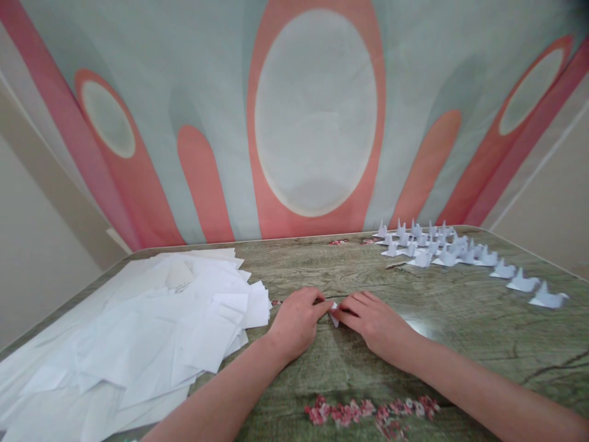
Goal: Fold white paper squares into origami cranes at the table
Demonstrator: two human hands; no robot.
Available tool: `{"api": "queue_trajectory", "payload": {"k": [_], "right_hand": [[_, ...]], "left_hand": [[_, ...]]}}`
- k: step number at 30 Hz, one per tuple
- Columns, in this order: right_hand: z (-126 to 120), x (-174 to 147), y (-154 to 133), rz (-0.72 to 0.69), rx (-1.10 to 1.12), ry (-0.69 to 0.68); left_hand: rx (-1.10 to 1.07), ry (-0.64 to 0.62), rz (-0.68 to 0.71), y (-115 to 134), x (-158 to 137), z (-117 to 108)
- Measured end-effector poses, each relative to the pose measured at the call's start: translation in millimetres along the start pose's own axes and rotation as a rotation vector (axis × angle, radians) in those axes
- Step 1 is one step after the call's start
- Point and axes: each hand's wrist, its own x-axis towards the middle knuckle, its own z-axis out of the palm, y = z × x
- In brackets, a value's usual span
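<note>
2 hands [297,322] pinch 1 small white paper piece [335,317], seemingly folded.

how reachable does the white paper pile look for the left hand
Probably yes: nothing stands between the left hand and the white paper pile, though that hand's fingers touch a folded paper.

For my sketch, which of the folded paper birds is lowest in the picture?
The rightmost paper bird; the other birds all appear higher and farther left.
</note>
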Motion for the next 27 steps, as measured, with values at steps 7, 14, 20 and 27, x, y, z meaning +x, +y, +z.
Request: {"api": "queue_trajectory", "payload": {"k": [7, 14, 20, 27], "right_hand": [[-3.8, 0.8, -6.7, -0.026, -0.100, 0.002], [-3.7, 1.5, -13.8, -0.039, -0.192, -0.004], [-6.3, -3.6, -21.6, -0.033, -0.211, -0.034], [-14.7, -8.0, -25.5, 0.002, -0.170, -0.063]], "left_hand": [[0.014, -0.014, 0.003, 2.4, 1.2, -1.3], [-0.036, 0.007, -0.030, -0.7, 2.0, -0.6], [-0.062, -0.008, -0.057, -2.7, 0.9, -0.7], [-0.071, -0.014, -0.081, -4.0, -0.4, 0.4]]}}
